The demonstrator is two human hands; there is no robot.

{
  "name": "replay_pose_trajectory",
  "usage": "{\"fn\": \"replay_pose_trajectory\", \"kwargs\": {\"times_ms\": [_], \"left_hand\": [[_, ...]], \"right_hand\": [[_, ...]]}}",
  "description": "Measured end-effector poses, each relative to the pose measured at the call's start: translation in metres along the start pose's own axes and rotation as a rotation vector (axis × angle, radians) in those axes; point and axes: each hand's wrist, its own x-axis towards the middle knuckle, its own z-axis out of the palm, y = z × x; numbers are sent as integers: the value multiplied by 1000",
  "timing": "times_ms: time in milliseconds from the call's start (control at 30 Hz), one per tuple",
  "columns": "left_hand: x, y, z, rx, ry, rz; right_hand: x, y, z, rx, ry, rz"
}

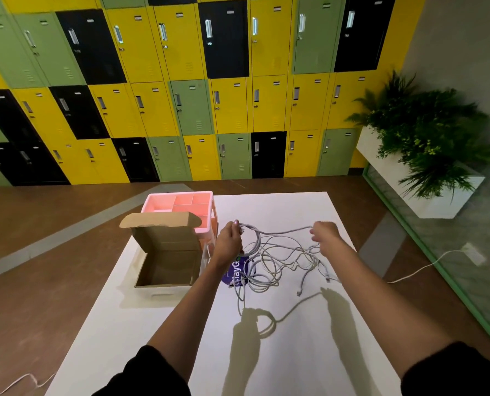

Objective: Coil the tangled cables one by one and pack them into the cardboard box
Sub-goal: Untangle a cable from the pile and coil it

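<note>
White letters reading "layG" show on a purple packet (234, 273) at centre frame. The word's remainder is hidden.

Black sleeves (155, 372) cover upper arms; left hand (228, 241) and right hand (326, 234) bare.

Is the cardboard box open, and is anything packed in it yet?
Open, apparently empty: the cardboard box has its lid raised, and the visible interior shows only bare cardboard.
</note>
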Motion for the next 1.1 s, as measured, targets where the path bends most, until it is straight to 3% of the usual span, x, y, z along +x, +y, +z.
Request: {"fn": "replay_pose_trajectory", "kwargs": {"times_ms": [133,233,400,600,800,900,1100], "left_hand": [[-3,11,7,94,35,24],[-4,15,13,97,44,21],[-4,14,15,72,45,-9],[-3,11,19,80,72,-19],[-2,19,20,164,96,-2],[-1,23,21,142,104,-10],[5,12,18,-40,23,32]], "right_hand": [[2,22,18,-429,-54,-141],[-6,22,28,-641,-85,-363],[-20,17,36,-527,-183,-605],[-27,4,41,-639,-197,-860],[-33,5,48,-724,16,-1134],[-37,6,49,-697,34,-1153],[-31,8,50,-784,-173,-1042]]}}
